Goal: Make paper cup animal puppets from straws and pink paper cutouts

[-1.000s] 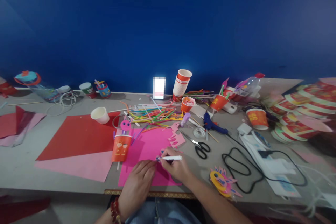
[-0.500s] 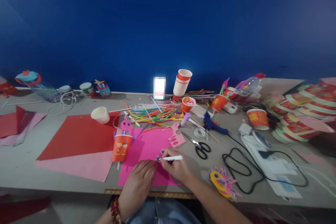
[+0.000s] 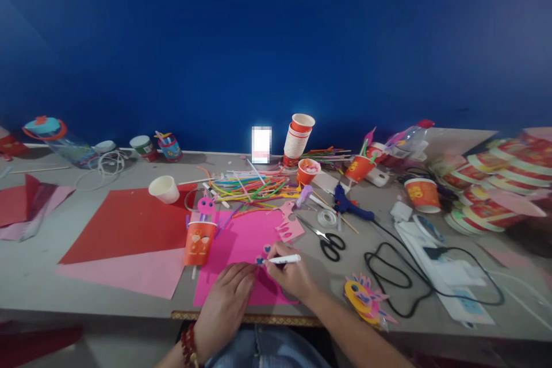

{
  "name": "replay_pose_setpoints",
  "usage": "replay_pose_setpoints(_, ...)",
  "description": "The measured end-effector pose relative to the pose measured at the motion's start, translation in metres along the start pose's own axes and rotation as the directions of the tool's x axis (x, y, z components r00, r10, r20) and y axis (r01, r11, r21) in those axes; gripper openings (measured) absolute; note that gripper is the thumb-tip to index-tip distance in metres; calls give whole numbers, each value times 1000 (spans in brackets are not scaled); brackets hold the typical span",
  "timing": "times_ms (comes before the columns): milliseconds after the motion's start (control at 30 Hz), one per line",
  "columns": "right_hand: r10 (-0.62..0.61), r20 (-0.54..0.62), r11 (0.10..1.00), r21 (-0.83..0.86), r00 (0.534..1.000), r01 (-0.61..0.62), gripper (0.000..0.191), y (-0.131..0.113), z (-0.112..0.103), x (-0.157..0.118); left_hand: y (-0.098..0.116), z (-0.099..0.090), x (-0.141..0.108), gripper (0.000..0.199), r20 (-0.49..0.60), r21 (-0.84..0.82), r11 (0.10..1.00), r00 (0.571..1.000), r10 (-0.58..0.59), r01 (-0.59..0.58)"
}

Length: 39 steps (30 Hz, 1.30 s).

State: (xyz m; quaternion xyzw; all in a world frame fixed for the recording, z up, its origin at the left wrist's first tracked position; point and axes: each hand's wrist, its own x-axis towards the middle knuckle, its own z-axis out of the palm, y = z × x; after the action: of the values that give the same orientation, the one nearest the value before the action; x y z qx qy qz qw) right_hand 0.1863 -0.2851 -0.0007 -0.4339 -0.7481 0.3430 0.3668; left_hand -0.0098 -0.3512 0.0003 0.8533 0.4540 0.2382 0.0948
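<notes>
A white marker pen (image 3: 285,259) is pinched in my right hand (image 3: 291,276), its tip beside small pink paper cutouts (image 3: 260,260) with blue hearts on them. The cutouts rest on a bright pink sheet (image 3: 237,241). My left hand (image 3: 229,294) lies flat on this sheet, its fingers stretched toward the cutouts. Left of the sheet stands an orange paper cup (image 3: 200,243) with a pink paper figure (image 3: 206,205) rising from it. Pink cut paper scraps (image 3: 285,223) lie along the sheet's upper right.
Black-handled scissors (image 3: 328,241), a tape roll (image 3: 326,218) and a blue glue gun (image 3: 351,206) lie to the right. Its black cable loops toward a power strip (image 3: 444,276). Colourful pipe cleaners (image 3: 254,187) and stacked paper cups (image 3: 297,139) are behind. Red paper (image 3: 133,224) lies left.
The pen tip has shifted very slightly at the blue-hearted cutouts, showing a little more of them. My left hand stays in place.
</notes>
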Motion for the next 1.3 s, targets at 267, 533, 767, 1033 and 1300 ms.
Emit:
replay_pose_setpoints(267, 12, 4, 1000, -10, 1000, -12, 12, 1, 2, 0, -1, 1, -1, 37, 4, 3, 1000, 1000, 1, -1)
replay_pose_setpoints(533, 16, 12, 1000, -5, 1000, -16, 12, 6, 4, -1, 0, 0, -1, 37, 23, 3, 1000, 1000, -18, 18)
replay_pose_setpoints(767, 8, 13, 1000, 18, 1000, -8, 14, 2, 3, 0, 1, 1, 0, 38, 20, -4, 1000, 1000, -20, 20)
replay_pose_setpoints(1033, 21, -1, 999, 26, 1000, -21, 13, 2, 1, -1, 2, -1, 1, 36, 7, 0, 1000, 1000, -18, 18)
replay_pose_setpoints(1300, 23, 1, 999, 31, 1000, -23, 12, -1, -1, -1, 2, -3, 3, 36, 10, 26, 1000, 1000, 5, -5)
